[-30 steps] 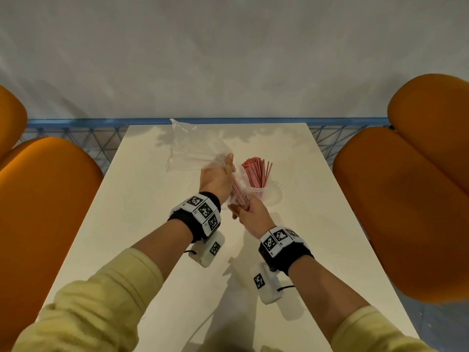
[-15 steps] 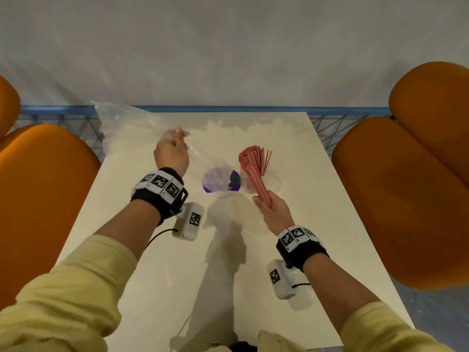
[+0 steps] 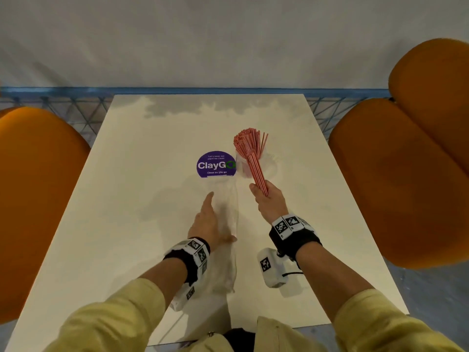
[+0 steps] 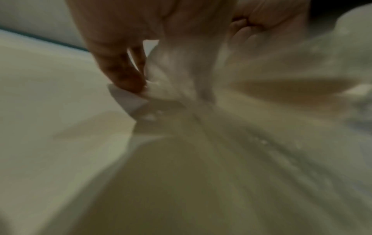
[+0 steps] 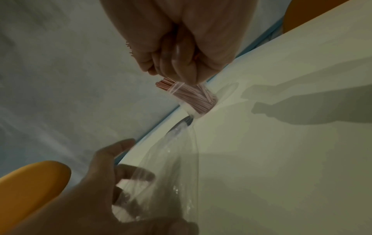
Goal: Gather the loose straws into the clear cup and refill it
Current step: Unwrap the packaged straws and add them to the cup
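My right hand (image 3: 264, 196) grips a bundle of red-and-white straws (image 3: 253, 161) by its lower end. The bundle leans up and away, with its tips fanned above the clear cup (image 3: 271, 165). In the right wrist view the cup (image 5: 188, 109) stands on the table with several straws (image 5: 197, 98) in it, just below my fist (image 5: 181, 63). My left hand (image 3: 214, 217) holds a crumpled clear plastic bag (image 3: 228, 224) low over the near middle of the table. Its fingers (image 4: 120, 76) pinch the bag (image 4: 191, 82), blurred, in the left wrist view.
A round purple ClayGo sticker (image 3: 216, 164) lies on the white table (image 3: 127, 199), left of the cup. Orange chairs (image 3: 38, 186) (image 3: 406, 174) flank the table. A blue ledge (image 3: 203, 90) and a grey wall run behind the far edge.
My left hand has brought the plastic bag from the far left back to the near middle of the table. The right hand still holds the straw bundle by the cup.
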### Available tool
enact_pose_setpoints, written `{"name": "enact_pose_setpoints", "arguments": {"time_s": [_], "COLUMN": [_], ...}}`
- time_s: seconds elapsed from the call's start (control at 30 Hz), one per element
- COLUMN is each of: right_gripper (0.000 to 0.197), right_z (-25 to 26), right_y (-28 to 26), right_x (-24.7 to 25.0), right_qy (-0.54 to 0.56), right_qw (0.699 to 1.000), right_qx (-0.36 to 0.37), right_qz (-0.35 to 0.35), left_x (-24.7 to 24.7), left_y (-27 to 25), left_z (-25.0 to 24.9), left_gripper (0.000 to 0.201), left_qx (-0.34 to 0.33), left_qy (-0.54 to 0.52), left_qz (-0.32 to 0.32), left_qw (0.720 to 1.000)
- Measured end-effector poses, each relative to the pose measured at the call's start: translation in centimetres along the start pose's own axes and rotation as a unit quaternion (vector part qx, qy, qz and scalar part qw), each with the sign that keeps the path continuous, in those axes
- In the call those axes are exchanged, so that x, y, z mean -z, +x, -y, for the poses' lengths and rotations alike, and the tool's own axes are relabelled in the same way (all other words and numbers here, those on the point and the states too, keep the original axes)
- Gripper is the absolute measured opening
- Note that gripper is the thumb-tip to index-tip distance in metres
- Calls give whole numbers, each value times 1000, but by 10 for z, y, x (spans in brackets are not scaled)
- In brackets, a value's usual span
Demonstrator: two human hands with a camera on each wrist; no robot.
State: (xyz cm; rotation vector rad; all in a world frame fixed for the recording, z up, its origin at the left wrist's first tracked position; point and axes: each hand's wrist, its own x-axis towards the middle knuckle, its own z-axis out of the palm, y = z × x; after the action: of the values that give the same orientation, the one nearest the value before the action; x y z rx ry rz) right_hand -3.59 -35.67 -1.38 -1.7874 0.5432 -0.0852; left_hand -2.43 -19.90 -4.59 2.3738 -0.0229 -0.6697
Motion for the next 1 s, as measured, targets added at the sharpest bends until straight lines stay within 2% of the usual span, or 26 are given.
{"name": "enact_pose_setpoints", "arguments": {"time_s": [0.07, 0.13, 0.2, 0.27, 0.43, 0.5, 0.6, 0.67, 0.77, 0.87, 1.0], "right_gripper": [32, 32, 32, 29, 21, 25, 17, 15, 21, 20, 43], "right_z": [-1, -2, 0, 3, 21, 29, 40, 46, 52, 54, 43], "right_y": [-1, -2, -2, -2, -3, -1, 5, 12, 26, 42, 66], "right_x": [0, 1, 1, 0, -11, -15, -17, -16, -11, -3, 14], "right_qy": [-16, -24, -27, -48, -104, -115, -118, -133, -147, -100, -44], "right_qw": [1000, 1000, 1000, 999, 992, 989, 987, 985, 984, 992, 995], "right_qx": [-1, -3, -2, 8, 45, 57, 76, 81, 86, 77, 52], "right_qz": [2, 3, 7, 16, 61, 77, 84, 78, 50, 10, -75], "left_x": [4, 14, 26, 37, 53, 53, 51, 51, 54, 61, 75], "left_y": [-3, -2, 3, 7, 19, 25, 37, 46, 60, 80, 110], "left_z": [4, 1, -9, -26, -74, -88, -101, -107, -117, -131, -145], "left_gripper": [123, 104, 76, 57, 42, 36, 17, 15, 25, 28, 30], "left_qx": [-63, -98, -114, -135, -172, -185, -184, -179, -181, -174, -167], "left_qy": [127, 141, 71, -7, -203, -225, -241, -246, -239, -249, -261], "left_qz": [-60, -111, -152, -175, -133, -140, -184, -208, -239, -287, -329], "left_qw": [988, 979, 979, 975, 955, 946, 935, 929, 924, 908, 892]}}
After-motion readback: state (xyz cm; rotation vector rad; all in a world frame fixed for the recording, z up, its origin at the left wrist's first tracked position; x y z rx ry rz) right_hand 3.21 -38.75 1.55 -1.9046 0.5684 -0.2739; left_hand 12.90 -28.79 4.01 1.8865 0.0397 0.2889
